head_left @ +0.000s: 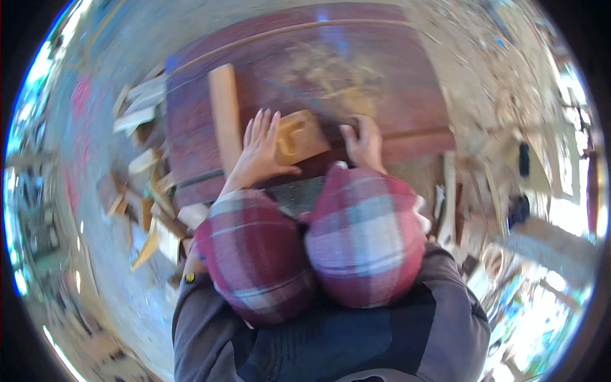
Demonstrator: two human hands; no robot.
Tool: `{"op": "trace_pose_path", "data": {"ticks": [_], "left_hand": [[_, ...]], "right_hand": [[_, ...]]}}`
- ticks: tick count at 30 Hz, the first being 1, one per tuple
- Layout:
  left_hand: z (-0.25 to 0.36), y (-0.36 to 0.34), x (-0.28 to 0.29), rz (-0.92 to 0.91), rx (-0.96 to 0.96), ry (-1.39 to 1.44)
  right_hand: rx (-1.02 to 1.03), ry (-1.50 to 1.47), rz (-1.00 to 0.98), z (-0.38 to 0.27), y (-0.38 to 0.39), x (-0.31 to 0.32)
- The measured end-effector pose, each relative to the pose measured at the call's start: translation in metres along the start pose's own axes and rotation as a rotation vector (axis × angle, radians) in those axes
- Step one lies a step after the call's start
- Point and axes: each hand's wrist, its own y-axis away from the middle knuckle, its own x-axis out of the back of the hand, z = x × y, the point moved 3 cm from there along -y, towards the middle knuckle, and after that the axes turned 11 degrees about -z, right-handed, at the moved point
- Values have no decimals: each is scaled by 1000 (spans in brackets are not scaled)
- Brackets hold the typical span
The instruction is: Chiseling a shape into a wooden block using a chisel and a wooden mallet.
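On the dark red-brown wooden table lies a wooden block [309, 141] with a yellowish carved, curved shape on its top. My left hand [259, 148] rests at the block's left side, fingers spread and the thumb along its near edge. To the right of the block is my right hand [365, 145], low over the table's near part, its fingers curled in. Blur hides what, if anything, lies between thumb and fingers there. Left of my left hand, a long plain wooden strip [224, 114] lies lengthwise on the table.
Wood shavings [331, 73] are heaped on the far part of the table [191, 121]. Offcuts and wood blocks [137, 200] litter the floor to the left, with pale boards [143, 105] by the table's left edge. More wood pieces [449, 197] stand at the right.
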Motion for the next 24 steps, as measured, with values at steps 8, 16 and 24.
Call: {"op": "trace_pose_path", "data": {"ticks": [8,16,24], "left_hand": [[31,-16,-36,74,-242,-35],[84,-31,-47,23,-430,0],[118,-31,-57,-16,-539,24]], "right_hand": [[267,67,-60,-26,9,2],[476,105,-139,-18,19,-3],[441,207,-94,-24,39,7]]}}
